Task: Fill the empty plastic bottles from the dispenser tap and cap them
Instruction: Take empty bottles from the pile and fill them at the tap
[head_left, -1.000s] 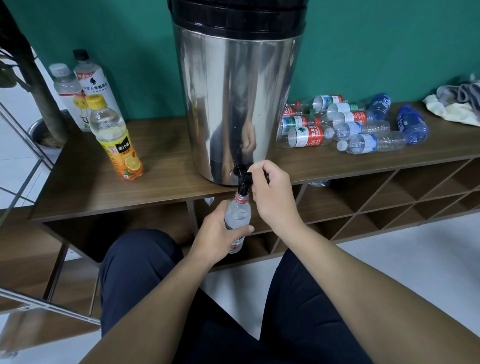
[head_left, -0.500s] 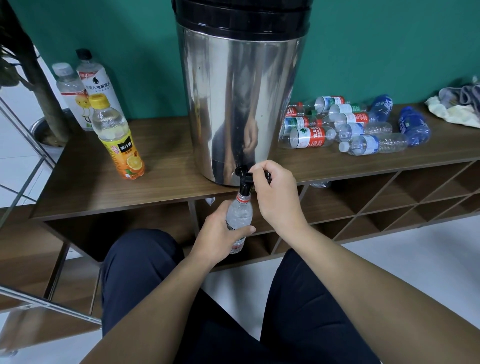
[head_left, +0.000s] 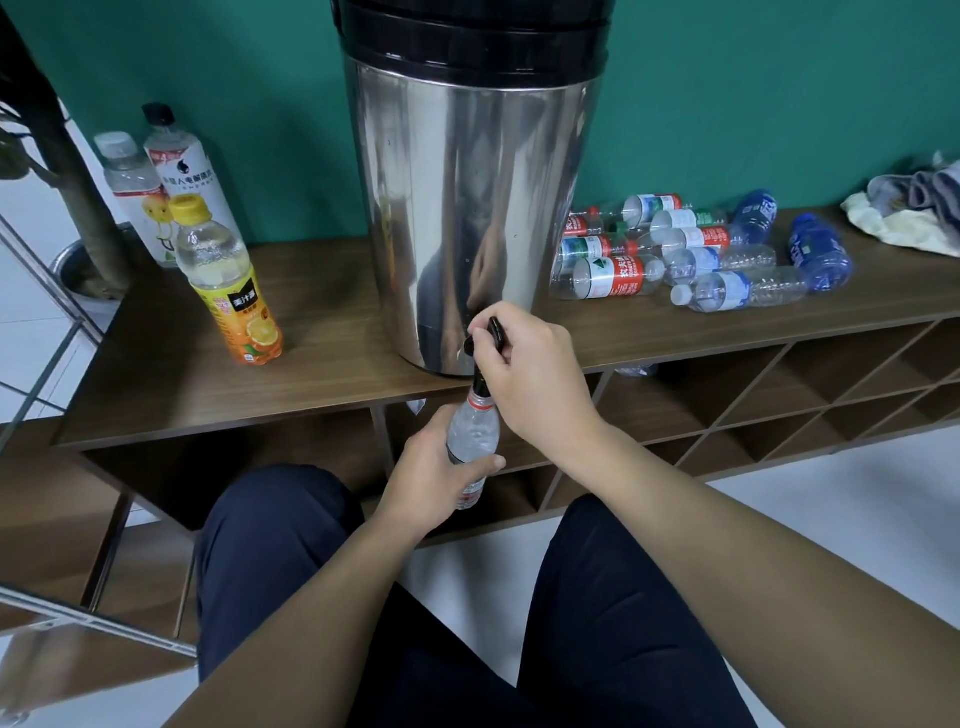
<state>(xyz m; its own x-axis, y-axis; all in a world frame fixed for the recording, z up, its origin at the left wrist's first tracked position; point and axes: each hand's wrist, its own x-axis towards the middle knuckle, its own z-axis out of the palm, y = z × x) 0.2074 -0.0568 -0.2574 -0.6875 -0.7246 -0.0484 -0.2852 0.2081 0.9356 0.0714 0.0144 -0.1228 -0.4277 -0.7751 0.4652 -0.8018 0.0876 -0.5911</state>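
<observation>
A tall steel dispenser (head_left: 467, 208) stands on the wooden shelf top (head_left: 322, 374), its black tap (head_left: 491, 335) at the front edge. My right hand (head_left: 535, 379) grips the tap lever. My left hand (head_left: 441, 467) holds a clear bottle with a red neck ring (head_left: 474, 426) upright under the spout, its mouth against the tap. Several empty bottles (head_left: 691, 254) lie on their sides to the right of the dispenser.
Three capped bottles stand at the left: an orange-label one (head_left: 228, 286) in front, two taller ones (head_left: 171, 176) behind. A cloth pile (head_left: 909, 213) sits at the far right. Open cubbies run under the shelf. My knees are below.
The tap lever now shows upright above my right hand's fingers. The bottle and my left hand stay in place under the spout.
</observation>
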